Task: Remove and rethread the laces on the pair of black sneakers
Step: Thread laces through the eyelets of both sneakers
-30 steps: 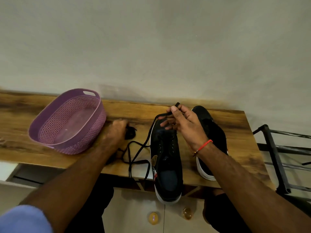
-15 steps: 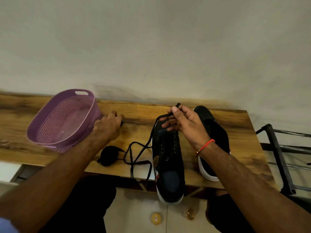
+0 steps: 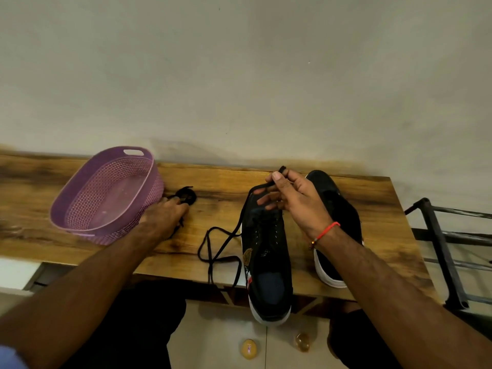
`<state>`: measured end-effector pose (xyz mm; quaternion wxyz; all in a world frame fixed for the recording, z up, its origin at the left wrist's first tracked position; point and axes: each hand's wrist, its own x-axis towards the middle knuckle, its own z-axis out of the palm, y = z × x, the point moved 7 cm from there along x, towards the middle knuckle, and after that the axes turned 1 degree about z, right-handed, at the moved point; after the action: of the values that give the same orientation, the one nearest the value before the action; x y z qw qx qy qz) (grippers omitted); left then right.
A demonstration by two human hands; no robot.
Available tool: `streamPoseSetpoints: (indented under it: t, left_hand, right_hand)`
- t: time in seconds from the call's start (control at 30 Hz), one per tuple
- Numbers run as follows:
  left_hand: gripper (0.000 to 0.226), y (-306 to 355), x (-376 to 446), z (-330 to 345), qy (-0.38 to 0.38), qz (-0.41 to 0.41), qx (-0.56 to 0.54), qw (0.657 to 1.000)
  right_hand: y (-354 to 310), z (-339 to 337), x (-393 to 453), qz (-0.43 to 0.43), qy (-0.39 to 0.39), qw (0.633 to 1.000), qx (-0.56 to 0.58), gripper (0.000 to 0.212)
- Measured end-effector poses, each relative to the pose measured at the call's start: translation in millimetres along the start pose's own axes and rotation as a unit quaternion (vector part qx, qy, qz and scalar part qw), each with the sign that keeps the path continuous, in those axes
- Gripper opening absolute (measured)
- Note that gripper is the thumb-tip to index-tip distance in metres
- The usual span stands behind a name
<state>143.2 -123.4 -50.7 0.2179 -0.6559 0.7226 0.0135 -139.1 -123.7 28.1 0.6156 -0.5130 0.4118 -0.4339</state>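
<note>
Two black sneakers sit side by side on the wooden bench (image 3: 306, 278), toes toward the wall. The near sneaker (image 3: 266, 262) lies directly under the right hand (image 3: 292, 201), its heel overhanging the bench edge; the other sneaker (image 3: 338, 225) is just beside it, partly hidden by the right wrist. The right hand pinches the end of a black lace (image 3: 221, 243) between thumb and forefinger above the near sneaker's toe, the other fingers loosely curled; the lace drops past the sneaker's side and loops on the bench. The right forearm reaches in from the lower right, a red thread (image 3: 326, 231) round its wrist. The left hand (image 3: 165, 214) rests palm down on the bench, fingertips on a bundled second lace (image 3: 186, 195) just beside the purple basket (image 3: 80, 198); whether it grips the bundle I cannot tell.
</note>
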Motion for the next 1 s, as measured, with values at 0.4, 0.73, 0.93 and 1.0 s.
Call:
streamPoseSetpoints:
  t: [0.4,0.73,0.93,1.0]
  left_hand:
    - [0.025,120.4,-36.5,-86.7,0.019,0.182,-0.643,0.743]
    - [0.013,20.6,-17.5,-26.5,0.116,-0.197,-0.765,0.602]
    - [0.009,29.9,-13.8,-46.6,0.194,-0.153,-0.900,0.359]
    - [0.015,26.4,-13.1,-54.2,0.228,-0.142,-0.925,0.269]
  right_hand:
    - [1.3,-3.3,5.7,0.014,0.030,0.996,0.083,0.021]
    - [3.9,-51.6,8.4,-0.009,0.184,0.960,0.210,0.017]
    - [17.2,-25.8,8.2,0.124,0.029,0.986,-0.110,0.022]
    - [28.8,-20.0,4.3,0.131,-0.034,0.938,-0.320,0.017]
